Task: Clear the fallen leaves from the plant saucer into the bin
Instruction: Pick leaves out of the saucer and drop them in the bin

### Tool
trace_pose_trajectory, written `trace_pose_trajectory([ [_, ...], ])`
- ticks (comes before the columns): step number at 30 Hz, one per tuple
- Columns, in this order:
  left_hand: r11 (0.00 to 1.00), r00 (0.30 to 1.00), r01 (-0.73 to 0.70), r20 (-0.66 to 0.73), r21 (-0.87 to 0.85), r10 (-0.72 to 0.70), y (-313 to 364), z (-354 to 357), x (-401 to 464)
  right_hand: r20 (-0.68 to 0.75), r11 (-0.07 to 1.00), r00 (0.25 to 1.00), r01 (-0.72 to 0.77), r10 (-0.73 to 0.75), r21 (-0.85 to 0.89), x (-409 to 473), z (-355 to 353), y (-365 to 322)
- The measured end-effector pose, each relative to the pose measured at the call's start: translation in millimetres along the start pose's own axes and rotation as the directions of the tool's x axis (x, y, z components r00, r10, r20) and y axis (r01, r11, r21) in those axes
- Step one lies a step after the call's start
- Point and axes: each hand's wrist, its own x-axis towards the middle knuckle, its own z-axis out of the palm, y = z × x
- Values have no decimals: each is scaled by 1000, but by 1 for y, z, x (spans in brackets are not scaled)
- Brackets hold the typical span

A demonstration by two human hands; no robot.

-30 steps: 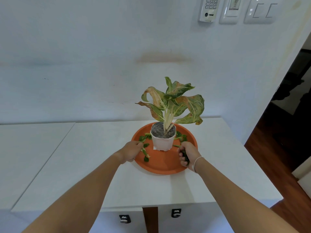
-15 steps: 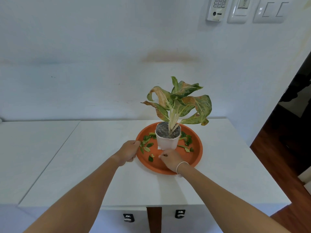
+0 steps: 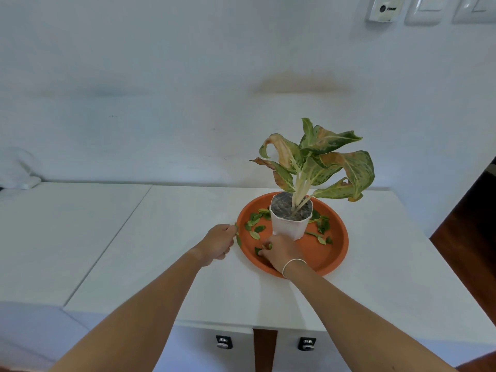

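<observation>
With my left hand (image 3: 218,244) closed on leaves and my right hand (image 3: 279,249) pinching another, I may knock the pot (image 3: 290,224).

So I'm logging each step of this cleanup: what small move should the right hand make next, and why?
Probably close the right hand on the leaves under its fingertips and lift them. It is already touching them on the orange saucer, while the left hand holds leaves at the rim. More lie scattered around the pot.

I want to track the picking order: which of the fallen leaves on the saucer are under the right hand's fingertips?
The small cluster at the saucer's near-left, directly under the right hand. The other leaves lie untouched left and right of the white pot.
</observation>
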Motion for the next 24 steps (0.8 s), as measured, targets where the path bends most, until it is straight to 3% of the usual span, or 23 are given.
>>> trace_pose_trajectory([
  [6,1000,1000,11,21,2,-11,-3,1,-1,-25,993,998,62,-65,-99,-2,1,-5],
  [11,1000,999,-19,43,1,18,-1,4,0,7,999,1000,16,-15,-44,-5,0,-2],
  [18,999,993,-54,107,-10,55,5,16,3,3,947,996,-86,89,310,-17,-12,5],
  [24,996,981,-86,172,-11,86,17,41,1,-70,736,968,-135,241,663,-33,-32,21],
])
